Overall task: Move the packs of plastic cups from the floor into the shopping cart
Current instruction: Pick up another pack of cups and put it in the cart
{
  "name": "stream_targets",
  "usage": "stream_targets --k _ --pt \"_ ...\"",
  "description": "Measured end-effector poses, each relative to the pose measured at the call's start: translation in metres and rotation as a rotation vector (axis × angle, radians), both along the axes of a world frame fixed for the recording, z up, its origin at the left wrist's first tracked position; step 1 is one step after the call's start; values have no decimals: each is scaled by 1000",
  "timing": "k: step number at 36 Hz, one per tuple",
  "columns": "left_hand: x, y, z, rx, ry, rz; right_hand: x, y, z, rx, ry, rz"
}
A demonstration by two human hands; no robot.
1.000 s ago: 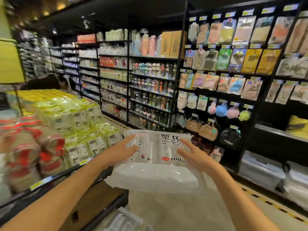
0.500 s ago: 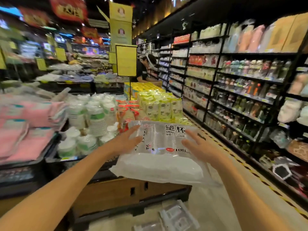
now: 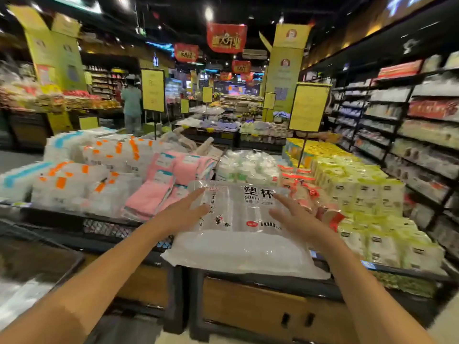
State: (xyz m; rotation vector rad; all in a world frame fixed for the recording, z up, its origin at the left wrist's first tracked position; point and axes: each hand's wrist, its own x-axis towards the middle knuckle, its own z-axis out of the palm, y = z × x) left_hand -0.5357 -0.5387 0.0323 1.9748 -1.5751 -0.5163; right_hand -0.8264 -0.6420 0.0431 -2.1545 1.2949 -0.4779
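- We hold the pack of plastic cups [image 3: 244,227] in the air in front of the display desk [image 3: 268,306].
- Our left hand [image 3: 185,212] and right hand [image 3: 296,218] press its sides, fingers [image 3: 285,201] spread.

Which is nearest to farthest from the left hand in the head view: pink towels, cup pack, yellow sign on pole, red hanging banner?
1. cup pack, touching the left hand
2. pink towels, just left, on the display
3. yellow sign on pole, behind the display, left
4. red hanging banner, overhead, far back
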Motion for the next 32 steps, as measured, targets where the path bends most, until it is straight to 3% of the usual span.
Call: stream_targets --k 16,26,32 --pt "227 76 -22 36 107 438 297 -31 -18 3 43 394" --pt "315 105 -39 50 36 728 456 -61 -33 28 40 684" --pt "355 117 -44 16 90 888 539 -69 -37 3 45 853"
